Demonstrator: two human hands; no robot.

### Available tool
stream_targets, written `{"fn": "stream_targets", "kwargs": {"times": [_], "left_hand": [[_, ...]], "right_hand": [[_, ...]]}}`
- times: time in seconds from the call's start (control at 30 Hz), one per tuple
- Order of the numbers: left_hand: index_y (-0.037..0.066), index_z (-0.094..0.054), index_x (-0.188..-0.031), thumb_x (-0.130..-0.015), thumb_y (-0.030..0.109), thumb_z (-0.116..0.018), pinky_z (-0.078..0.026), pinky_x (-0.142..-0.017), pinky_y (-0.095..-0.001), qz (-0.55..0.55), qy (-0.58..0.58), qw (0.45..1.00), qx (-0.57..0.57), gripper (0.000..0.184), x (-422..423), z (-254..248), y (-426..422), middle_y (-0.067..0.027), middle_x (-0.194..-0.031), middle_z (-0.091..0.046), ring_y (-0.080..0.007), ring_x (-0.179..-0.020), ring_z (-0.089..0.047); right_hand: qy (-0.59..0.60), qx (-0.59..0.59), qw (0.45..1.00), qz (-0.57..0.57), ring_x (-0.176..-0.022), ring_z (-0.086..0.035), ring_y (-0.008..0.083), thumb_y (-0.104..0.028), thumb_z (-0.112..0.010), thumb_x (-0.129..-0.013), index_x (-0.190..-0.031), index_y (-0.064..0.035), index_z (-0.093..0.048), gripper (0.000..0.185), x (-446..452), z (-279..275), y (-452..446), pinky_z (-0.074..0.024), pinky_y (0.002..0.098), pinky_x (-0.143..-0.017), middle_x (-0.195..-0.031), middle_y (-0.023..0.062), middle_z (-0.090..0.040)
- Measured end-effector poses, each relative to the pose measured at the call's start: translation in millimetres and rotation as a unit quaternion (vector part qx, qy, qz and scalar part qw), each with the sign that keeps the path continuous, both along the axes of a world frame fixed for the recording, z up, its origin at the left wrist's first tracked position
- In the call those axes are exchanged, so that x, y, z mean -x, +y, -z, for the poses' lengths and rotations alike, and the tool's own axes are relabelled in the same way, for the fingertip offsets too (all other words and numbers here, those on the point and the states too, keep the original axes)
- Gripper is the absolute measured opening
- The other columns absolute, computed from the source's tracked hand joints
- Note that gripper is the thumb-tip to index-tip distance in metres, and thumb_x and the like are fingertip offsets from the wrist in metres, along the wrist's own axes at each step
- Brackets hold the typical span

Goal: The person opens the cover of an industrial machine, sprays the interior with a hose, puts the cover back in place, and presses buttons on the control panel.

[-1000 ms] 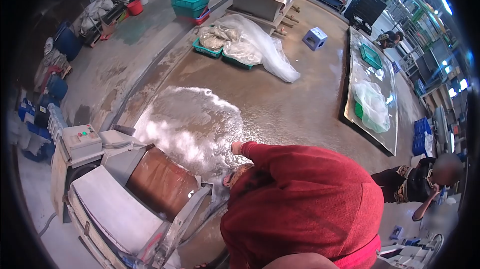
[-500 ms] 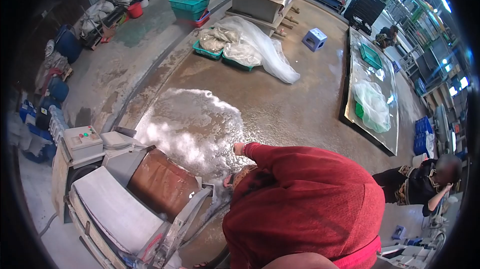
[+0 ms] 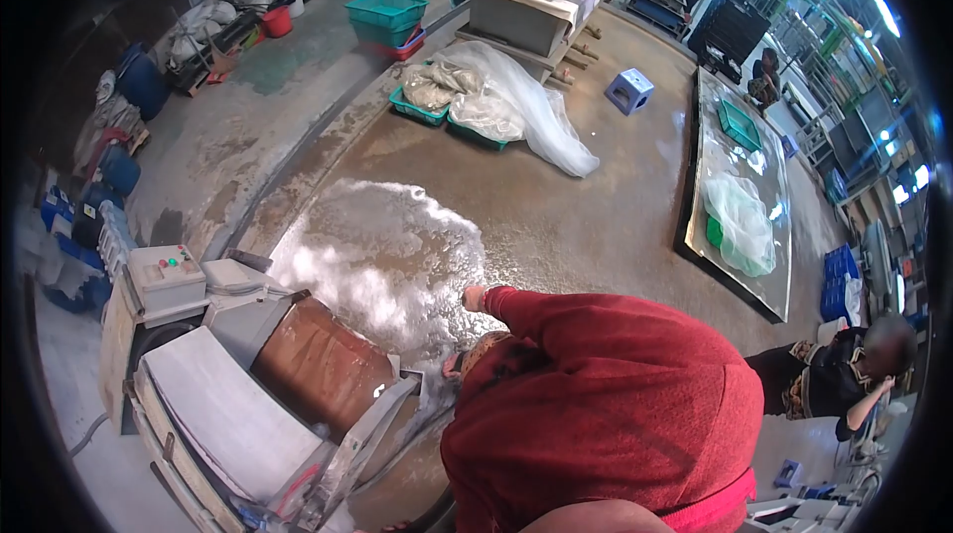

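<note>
My right hand (image 3: 475,298) reaches out from a red sleeve (image 3: 606,354) that fills much of the lower view. It looks closed, low over a wet floor patch (image 3: 377,255) with bright, foamy-looking water; whatever it may grip is too small to make out. Below it appear patterned cloth (image 3: 486,346) and a bare foot (image 3: 453,364). My left hand is out of sight, behind the red clothing or outside the view. A machine (image 3: 233,394) with a grey belt-like surface and a rust-brown panel (image 3: 323,364) stands left of my foot.
Green trays with netting (image 3: 486,101), a blue stool (image 3: 629,91) and a newspaper-topped box (image 3: 516,22) stand farther back. On the right is a long low metal table (image 3: 705,225). Another person (image 3: 844,374) stands at the right edge. A control box (image 3: 167,273) tops the machine.
The view has shifted slightly, so the far trays and stool sit a little lower and to the right. My right hand looks almost unmoved; the far person by the low table has changed posture.
</note>
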State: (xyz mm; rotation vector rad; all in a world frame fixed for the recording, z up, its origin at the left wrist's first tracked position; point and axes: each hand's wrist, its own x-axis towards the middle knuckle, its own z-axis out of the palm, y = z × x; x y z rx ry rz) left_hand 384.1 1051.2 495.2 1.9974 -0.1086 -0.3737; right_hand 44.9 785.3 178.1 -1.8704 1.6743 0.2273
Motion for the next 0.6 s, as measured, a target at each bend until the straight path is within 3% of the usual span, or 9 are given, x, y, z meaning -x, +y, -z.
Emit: {"fn": "stream_targets", "kwargs": {"times": [0.1,0.2,0.47,0.57,0.6], "left_hand": [[0.009,-0.034,-0.124,-0.081,0.044,-0.054,-0.037,-0.040,-0.0305,-0.002,0.000,1.000,0.004,0.059,-7,15,7,-0.0146,-0.082,-0.053,-0.0203,-0.052,-0.048],[0.010,-0.034,-0.124,-0.081,0.044,-0.054,-0.037,-0.039,-0.0303,-0.002,-0.001,1.000,0.006,0.058,4,-4,-1,-0.0142,-0.083,-0.053,-0.0200,-0.052,-0.048],[0.011,-0.035,-0.124,-0.081,0.043,-0.054,-0.037,-0.037,-0.0299,-0.006,-0.007,1.000,0.006,0.057,-23,35,18,-0.0133,-0.085,-0.054,-0.0192,-0.051,-0.049],[0.011,-0.035,-0.124,-0.081,0.043,-0.054,-0.037,-0.036,-0.0297,-0.040,-0.014,0.999,0.003,0.056,-48,69,24,-0.0129,-0.085,-0.055,-0.0189,-0.050,-0.049],[0.012,-0.035,-0.124,-0.081,0.043,-0.054,-0.037,-0.036,-0.0297,-0.073,-0.018,0.997,0.001,0.056,-52,72,26,-0.0128,-0.085,-0.055,-0.0188,-0.050,-0.049]], "right_hand": [[-0.026,-0.007,1.000,0.016,-0.076,-0.061,0.0342,-0.016,-0.048,-0.069,-0.076,-0.0039,-0.065,0.022,-2,-9,-3,-0.0485,0.0412,-0.067,-0.077,0.0194,-0.062],[-0.032,0.005,0.999,-0.001,-0.074,-0.061,0.0339,-0.016,-0.048,-0.069,-0.076,-0.0041,-0.065,0.022,-4,1,-6,-0.0484,0.0413,-0.066,-0.076,0.0191,-0.062],[-0.024,0.013,1.000,0.008,-0.071,-0.061,0.0329,-0.016,-0.048,-0.068,-0.075,-0.0049,-0.065,0.022,-12,24,-9,-0.0487,0.0407,-0.064,-0.072,0.0193,-0.061],[-0.010,-0.014,1.000,-0.009,-0.070,-0.061,0.0324,-0.016,-0.049,-0.067,-0.075,-0.0043,-0.065,0.022,-14,4,-5,-0.0489,0.0407,-0.063,-0.073,0.0198,-0.061],[0.033,0.004,0.999,0.019,-0.069,-0.062,0.0323,-0.016,-0.051,-0.066,-0.077,-0.0045,-0.066,0.022,-19,31,-7,-0.0494,0.0406,-0.063,-0.075,0.0186,-0.062]]}}
